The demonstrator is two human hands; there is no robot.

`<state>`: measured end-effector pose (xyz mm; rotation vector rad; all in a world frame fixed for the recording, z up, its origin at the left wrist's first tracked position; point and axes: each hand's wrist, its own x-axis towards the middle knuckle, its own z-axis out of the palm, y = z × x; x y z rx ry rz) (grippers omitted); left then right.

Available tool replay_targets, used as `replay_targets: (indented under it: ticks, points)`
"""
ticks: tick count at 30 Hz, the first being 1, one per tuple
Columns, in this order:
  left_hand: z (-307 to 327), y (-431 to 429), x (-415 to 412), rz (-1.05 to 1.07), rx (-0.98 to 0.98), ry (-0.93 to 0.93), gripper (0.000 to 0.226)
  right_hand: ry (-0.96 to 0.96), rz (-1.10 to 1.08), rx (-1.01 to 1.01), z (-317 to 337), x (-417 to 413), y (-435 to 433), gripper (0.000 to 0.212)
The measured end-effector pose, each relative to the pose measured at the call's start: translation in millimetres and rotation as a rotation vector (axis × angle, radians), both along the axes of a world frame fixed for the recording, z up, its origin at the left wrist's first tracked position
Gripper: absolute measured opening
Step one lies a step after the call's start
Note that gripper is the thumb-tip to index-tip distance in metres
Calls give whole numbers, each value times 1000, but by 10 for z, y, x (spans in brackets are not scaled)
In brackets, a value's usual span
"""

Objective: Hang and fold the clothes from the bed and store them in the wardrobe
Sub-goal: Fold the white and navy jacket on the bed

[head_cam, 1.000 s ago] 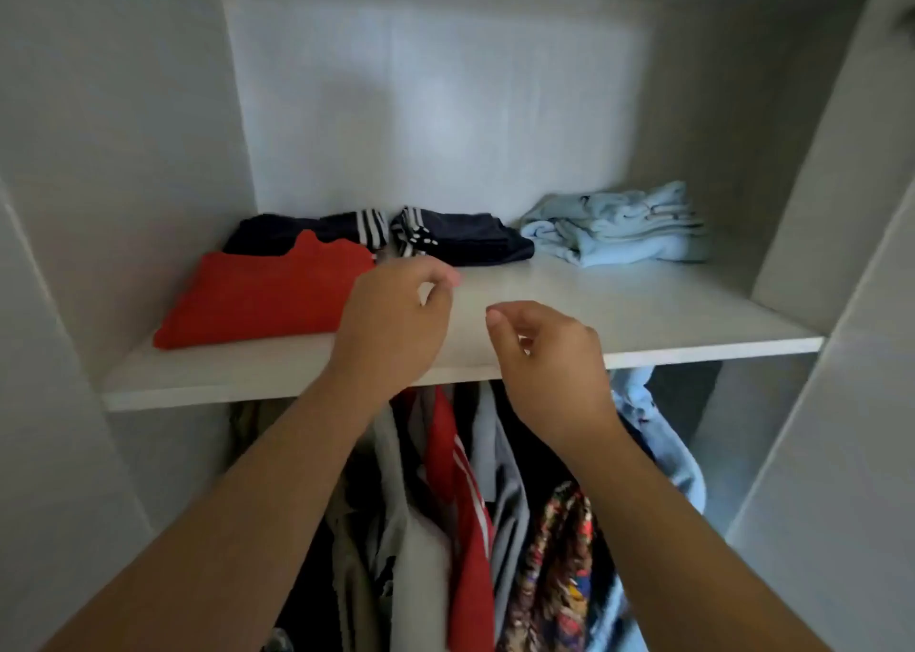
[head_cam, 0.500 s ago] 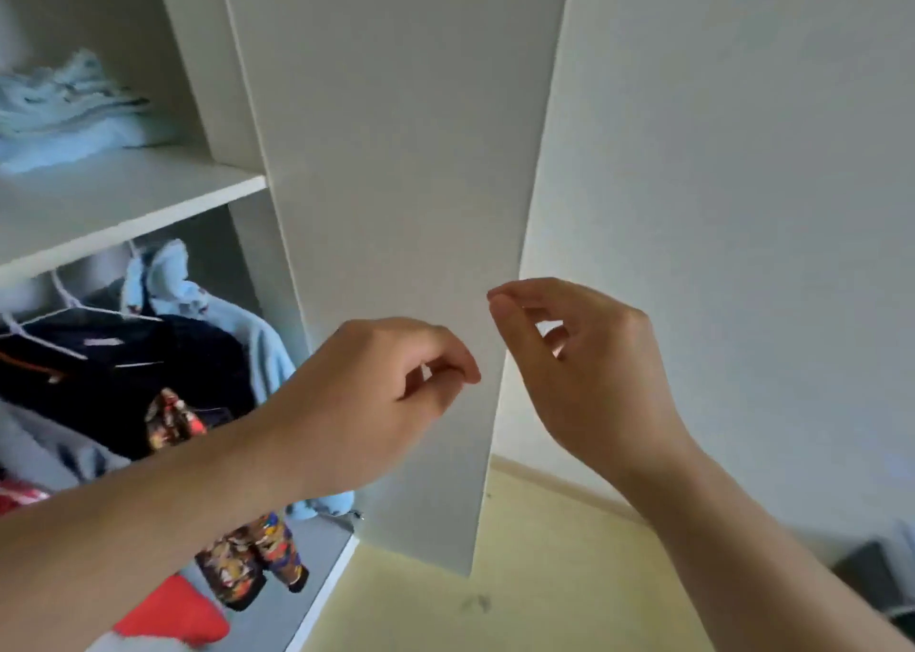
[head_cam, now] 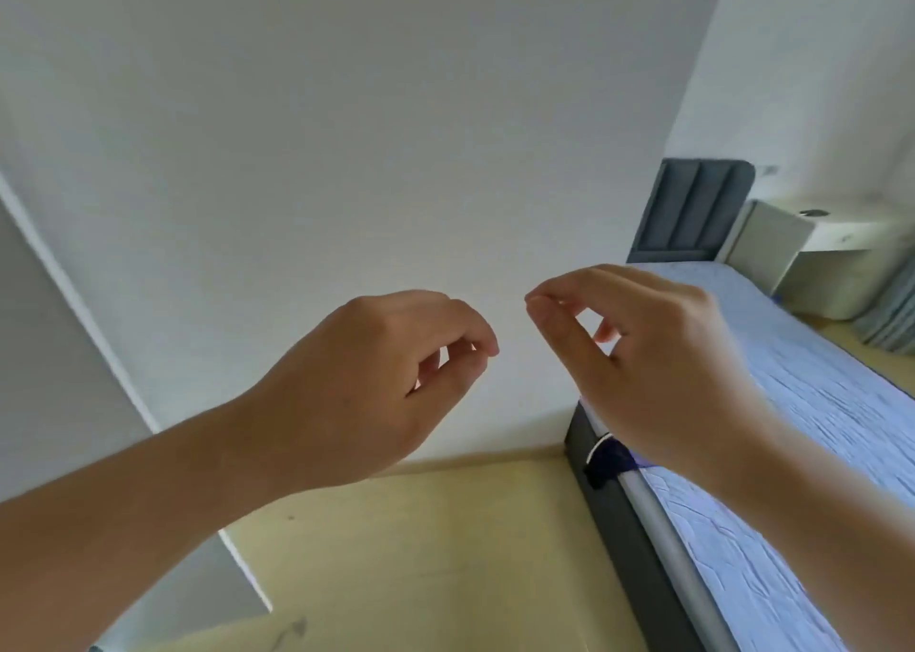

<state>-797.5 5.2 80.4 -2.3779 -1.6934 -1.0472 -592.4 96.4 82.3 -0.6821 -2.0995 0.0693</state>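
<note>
wall (head_cam: 346, 131) behind left hand (head_cam: 376, 379), right hand (head_cam: 658, 354): fingers (head_cam: 470, 334) half-curled

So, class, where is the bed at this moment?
In the head view the bed lies on the right, behind the right hand, against the white wall, its grey headboard at the far end beside a white unit.
</note>
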Motion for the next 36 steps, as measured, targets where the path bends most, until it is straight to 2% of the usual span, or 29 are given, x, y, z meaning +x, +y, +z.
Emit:
replay_targets:
  ticks: [8,15,21,27,36]
  points:
    - [-86,1052,1238,-174,7,-119,12,83,-212,-85,-27,1469,623,16]
    - [-251,1919,1986,-281,-37,-233,11,157,-380,-170,-188,2204,1058,12]
    - [-555,2801,2297,-371,-118,-249,9,148,-487,-221,-445,2533,1668,14]
    - [-963,3980,2462,-415,-234,-254,10,138,-628,-272,-768,2657,2673,15]
    - [-1509,5776,2839,-438,-430,-191,7,212,-742,-489,-1455,2789,4122,17]
